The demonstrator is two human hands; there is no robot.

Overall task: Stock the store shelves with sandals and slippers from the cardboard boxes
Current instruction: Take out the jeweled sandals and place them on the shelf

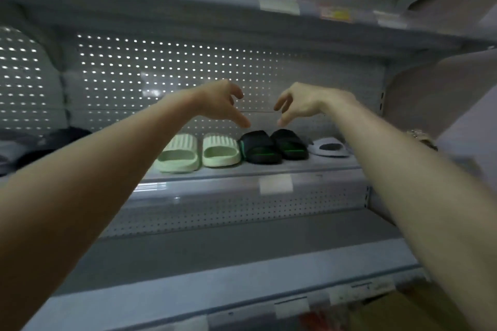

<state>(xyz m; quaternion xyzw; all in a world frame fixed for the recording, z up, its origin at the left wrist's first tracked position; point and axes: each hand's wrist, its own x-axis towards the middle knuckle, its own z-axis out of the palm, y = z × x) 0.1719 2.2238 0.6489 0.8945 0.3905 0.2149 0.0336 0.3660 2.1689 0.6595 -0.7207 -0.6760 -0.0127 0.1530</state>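
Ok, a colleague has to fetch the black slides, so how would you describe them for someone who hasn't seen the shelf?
Find the middle shelf, backed by a perforated panel, where a row of slides stands. The black pair sits between a pale green pair on its left and a white slide on its right. It alone has bright green trim.

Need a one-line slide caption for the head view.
Left hand and right hand hover empty above the black slippers on the shelf, pale green slippers beside them.
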